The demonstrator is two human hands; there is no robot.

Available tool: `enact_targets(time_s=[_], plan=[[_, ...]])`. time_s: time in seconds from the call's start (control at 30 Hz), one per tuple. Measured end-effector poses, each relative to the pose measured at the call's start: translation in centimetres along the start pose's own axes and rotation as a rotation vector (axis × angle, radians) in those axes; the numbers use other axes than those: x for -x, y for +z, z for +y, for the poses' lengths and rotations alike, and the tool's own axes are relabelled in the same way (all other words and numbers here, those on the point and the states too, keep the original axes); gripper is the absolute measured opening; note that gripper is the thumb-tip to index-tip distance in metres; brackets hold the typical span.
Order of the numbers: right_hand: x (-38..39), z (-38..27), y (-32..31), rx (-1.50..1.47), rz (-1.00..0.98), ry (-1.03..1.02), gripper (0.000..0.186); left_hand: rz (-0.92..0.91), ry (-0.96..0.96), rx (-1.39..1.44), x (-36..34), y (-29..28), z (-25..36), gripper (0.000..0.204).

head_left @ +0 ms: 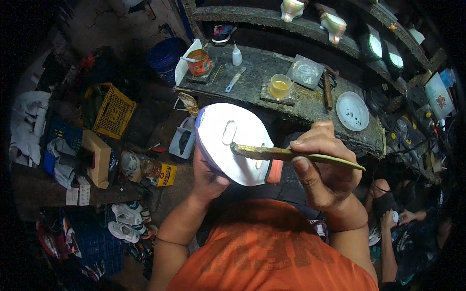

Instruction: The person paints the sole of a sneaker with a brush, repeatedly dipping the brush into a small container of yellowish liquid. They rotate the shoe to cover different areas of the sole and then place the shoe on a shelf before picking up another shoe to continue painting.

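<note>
My left hand point(208, 177) grips a shoe piece point(245, 123) from beneath and the left side. Its smooth white underside faces up, with purple along the left edge and a few oval marks or slots. My right hand point(323, 167) pinches a flat, worn glue brush point(262, 153) with a yellow-green handle end. The dark brush tip touches or hovers just over the white surface, beside the upper oval; I cannot tell which. An orange-pink block point(274, 170) shows at the piece's right edge, partly hidden behind the brush.
On the bench point(228, 97) ahead stand an orange tin point(199, 63), a white squeeze bottle point(237, 56), a cup of yellowish liquid point(280, 86), a hammer point(327, 92) and a white bowl point(353, 111). A yellow crate point(116, 111) lies left. Another person's hands point(395, 219) are at lower right.
</note>
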State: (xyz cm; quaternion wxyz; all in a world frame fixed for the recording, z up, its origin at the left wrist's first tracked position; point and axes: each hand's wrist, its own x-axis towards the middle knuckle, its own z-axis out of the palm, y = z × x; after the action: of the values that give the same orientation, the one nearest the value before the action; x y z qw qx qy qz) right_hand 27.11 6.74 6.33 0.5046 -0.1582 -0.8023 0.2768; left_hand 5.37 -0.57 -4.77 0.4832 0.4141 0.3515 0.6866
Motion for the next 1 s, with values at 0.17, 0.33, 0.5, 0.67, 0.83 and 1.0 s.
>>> enact_targets(time_s=[0.17, 0.33, 0.5, 0.67, 0.83, 1.0], plan=[[0.0, -0.3, 0.0, 0.009, 0.007, -0.02, 0.029, 0.026, 0.117, -0.056, -0.5, 0.6, -0.3, 0.117], [0.1, -0.4, -0.2, 0.016, 0.001, -0.021, 0.031, 0.071, 0.21, -0.111, -0.6, 0.5, -0.3, 0.115], [0.2, -0.6, -0.4, 0.008, -0.016, -0.017, 0.033, 0.011, 0.335, -0.333, -1.1, 0.1, -0.2, 0.112], [0.1, -0.4, 0.0, 0.008, 0.023, -0.023, 0.03, -0.021, 0.305, -0.33, -1.0, 0.4, 0.0, 0.112], [-0.1, 0.6, 0.2, 0.027, 0.009, -0.046, 0.03, 0.03, 0.09, 0.03, -0.4, 1.3, -0.3, 0.113], [-0.1, 1.0, 0.1, 0.059, -0.014, -0.064, 0.031, 0.048, 0.012, 0.106, -0.1, 1.8, -0.4, 0.109]])
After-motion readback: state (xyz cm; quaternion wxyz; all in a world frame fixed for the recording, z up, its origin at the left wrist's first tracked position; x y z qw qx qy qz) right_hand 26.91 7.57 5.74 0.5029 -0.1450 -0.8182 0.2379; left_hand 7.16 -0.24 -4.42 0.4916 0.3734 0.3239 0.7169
